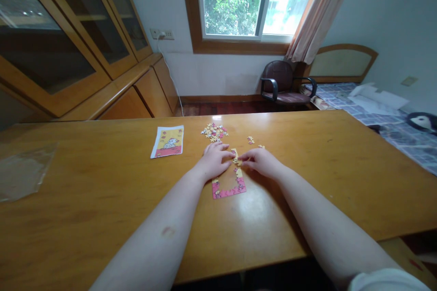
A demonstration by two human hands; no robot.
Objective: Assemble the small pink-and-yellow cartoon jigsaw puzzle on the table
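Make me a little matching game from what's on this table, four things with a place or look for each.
1. picture sheet
2. loose pieces
3. plastic bag
4. puzzle border

A. heaped beyond the left hand
B. unfinished, pink along its near edge
C. printed with a white animal
D. see-through, toward the table's left end

Pairs: 1-C, 2-A, 3-D, 4-B

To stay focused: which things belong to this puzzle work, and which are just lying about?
Puzzle:
partial pink-and-yellow jigsaw frame
small, loose multicoloured jigsaw pieces
yellow-and-pink picture sheet, probably

Probably lying about:
transparent plastic film
maroon padded armchair
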